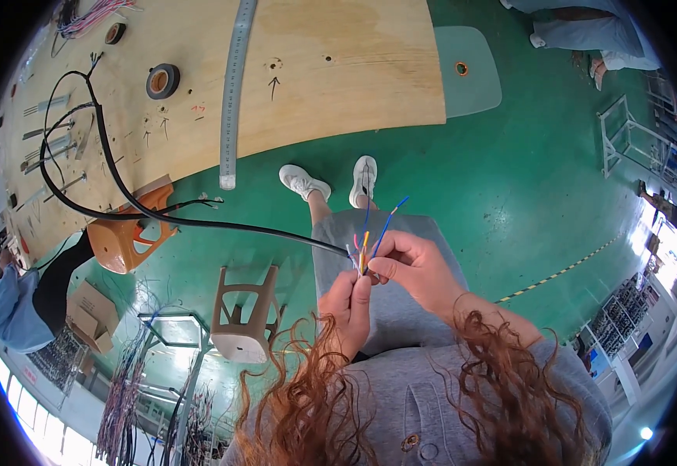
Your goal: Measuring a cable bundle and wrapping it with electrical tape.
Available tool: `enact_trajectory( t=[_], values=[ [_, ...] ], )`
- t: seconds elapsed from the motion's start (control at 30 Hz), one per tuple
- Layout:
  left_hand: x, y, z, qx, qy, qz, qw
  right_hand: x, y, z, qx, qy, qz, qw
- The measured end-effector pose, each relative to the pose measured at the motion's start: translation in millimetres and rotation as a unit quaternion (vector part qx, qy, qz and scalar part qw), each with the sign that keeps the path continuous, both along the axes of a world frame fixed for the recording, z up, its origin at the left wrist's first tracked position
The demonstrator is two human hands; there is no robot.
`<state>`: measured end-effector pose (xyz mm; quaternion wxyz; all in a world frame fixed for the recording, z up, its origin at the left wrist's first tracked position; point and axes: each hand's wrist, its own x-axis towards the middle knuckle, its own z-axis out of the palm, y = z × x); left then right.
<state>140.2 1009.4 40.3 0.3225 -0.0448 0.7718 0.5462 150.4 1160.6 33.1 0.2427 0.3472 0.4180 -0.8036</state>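
Note:
Over my lap, my left hand (345,309) pinches the stripped end of a black multi-core cable (253,228), where thin coloured wires fan out. Blue, yellow, pink and white wires (366,242) stick up between my fingers. My right hand (416,270) is closed, thumb and forefinger pressed together at the base of the wires beside my left fingertips. A longer blue wire (386,225) rises past this hand. Exactly which wires each hand grips is partly hidden. Leftward, the cable runs up onto the wooden table (354,85) and loops there.
On the table lie a steel ruler (234,93) overhanging its front edge, and a roll of black tape (163,81). An orange stool (121,241) and a beige stool (245,314) stand at left. A rack of hanging wires (174,330) is behind them. Another person (24,311) sits far left.

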Motion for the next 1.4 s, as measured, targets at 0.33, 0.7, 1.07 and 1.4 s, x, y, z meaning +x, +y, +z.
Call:
enact_trajectory(
  t=[0.33, 0.7, 1.07, 1.4],
  values=[
    [-3, 14, -22, 0.239, -0.196, 0.315, 0.897, 0, -8, -6, 0.278, 0.292, 0.032, 0.915],
    [-9, 14, -18, 0.085, -0.099, 0.147, 0.981, -8, 2, -11, 0.229, 0.184, 0.064, 0.954],
    [-10, 1, -10, 0.184, -0.243, 0.119, 0.945, -11, 9, -14, 0.205, 0.218, 0.151, 0.942],
    [10, -9, -12, 0.219, -0.255, 0.121, 0.934, 2, 4, -16, 0.113, 0.173, 0.159, 0.965]
  ],
)
